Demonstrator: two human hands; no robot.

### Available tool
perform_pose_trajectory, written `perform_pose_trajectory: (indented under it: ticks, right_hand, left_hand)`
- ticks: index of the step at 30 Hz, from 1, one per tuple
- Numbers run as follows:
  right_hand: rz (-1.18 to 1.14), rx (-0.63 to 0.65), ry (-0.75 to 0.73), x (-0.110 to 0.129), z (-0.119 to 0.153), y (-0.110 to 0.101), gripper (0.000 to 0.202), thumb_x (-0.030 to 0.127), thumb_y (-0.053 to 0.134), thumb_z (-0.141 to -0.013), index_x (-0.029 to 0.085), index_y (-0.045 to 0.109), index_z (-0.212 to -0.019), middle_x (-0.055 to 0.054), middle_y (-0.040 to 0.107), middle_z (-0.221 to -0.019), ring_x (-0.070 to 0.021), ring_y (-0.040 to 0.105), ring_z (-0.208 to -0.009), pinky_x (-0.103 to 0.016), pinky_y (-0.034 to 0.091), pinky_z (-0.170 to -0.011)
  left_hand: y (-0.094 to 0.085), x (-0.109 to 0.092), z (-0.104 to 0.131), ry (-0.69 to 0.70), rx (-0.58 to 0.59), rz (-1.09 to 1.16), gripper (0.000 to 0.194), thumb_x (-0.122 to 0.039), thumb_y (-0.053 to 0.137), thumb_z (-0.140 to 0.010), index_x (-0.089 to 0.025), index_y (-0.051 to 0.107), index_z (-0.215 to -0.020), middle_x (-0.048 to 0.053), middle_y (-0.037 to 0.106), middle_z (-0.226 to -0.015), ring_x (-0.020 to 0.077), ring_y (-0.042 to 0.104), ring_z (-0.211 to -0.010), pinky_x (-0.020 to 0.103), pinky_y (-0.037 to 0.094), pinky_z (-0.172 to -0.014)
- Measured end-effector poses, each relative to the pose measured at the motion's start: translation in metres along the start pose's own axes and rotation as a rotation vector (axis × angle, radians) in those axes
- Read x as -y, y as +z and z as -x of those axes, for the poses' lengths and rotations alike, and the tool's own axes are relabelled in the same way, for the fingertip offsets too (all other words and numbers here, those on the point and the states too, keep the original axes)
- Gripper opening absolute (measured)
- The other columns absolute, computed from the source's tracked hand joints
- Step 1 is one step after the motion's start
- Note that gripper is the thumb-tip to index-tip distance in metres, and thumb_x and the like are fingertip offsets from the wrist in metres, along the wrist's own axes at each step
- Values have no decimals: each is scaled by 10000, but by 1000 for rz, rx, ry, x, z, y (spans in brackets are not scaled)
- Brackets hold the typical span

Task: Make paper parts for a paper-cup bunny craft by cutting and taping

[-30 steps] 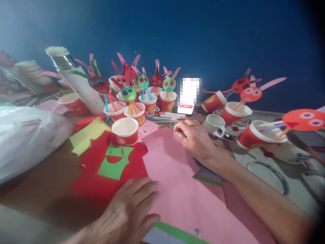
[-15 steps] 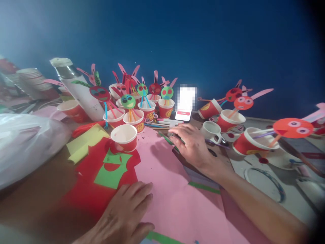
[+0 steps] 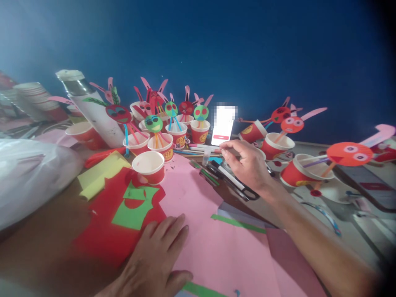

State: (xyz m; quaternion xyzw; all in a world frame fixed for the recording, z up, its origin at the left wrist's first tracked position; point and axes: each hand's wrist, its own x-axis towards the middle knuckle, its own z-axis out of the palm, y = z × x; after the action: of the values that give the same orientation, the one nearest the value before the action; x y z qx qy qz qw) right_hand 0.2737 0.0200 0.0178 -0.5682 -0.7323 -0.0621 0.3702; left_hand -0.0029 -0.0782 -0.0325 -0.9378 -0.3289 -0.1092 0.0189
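Observation:
My left hand (image 3: 157,255) lies flat with its fingers stretched out, across the edge of the red paper (image 3: 102,231) and the pink paper (image 3: 198,247). Green paper (image 3: 130,216) with curved cut-outs rests on the red sheet. My right hand (image 3: 247,163) is above the pens at the back, its fingers loosely bent and a little apart, with nothing visible in them. Below it are a black-and-white box cutter (image 3: 229,177) and green pencils (image 3: 207,174). A small clear bottle (image 3: 206,157) stands left of its fingertips. My right hand mostly hides a white mug.
Red paper cups (image 3: 148,168) with paper-faced straw figures (image 3: 154,123) stand along the back and right. A phone (image 3: 222,130) leans near the blue wall. At left are a white plastic bag (image 3: 34,177), yellow paper (image 3: 103,173) and a flask (image 3: 93,111).
My right hand has lifted away from the small clear bottle and moved right, uncovering the bottle and box cutter. My left hand stays flat on the papers. The view has shifted slightly.

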Motion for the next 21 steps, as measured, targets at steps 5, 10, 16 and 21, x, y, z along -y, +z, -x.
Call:
perform_pose_trajectory:
  ticks: [5,10,16,21]
  right_hand:
    - [63,181,55,-8,-2,-4,144,190,513,-860,219,651,-889,-6,711,-889,-167,646,-754,-259,442,-652]
    - [166,378,93,-18,-1,-2,164,212,530,-827,234,683,-772,-6,725,-809,-200,650,-716,-276,396,-590]
    - [266,442,132,-21,-3,-6,183,231,499,-840,239,674,-788,-9,724,-822,-200,645,-734,-274,378,-583]
    - [361,444,155,-30,-7,-10,196,249,474,-852,226,668,-860,-38,712,-860,-225,636,-777,-289,367,-589]
  left_hand:
    - [-3,0,-4,18,-25,42,481,-467,430,-861,-176,506,-1237,102,502,-1327,295,437,-1137,456,329,-921]
    - [-9,0,-7,52,-36,68,437,-428,429,-868,-181,522,-1216,95,523,-1309,285,461,-1113,440,356,-896]
    - [-12,0,-8,67,-13,52,403,-409,448,-869,-175,542,-1184,79,525,-1313,281,460,-1122,444,352,-891]
    - [-12,1,-7,57,-18,44,399,-406,468,-856,-190,541,-1183,75,523,-1317,283,469,-1122,442,354,-896]
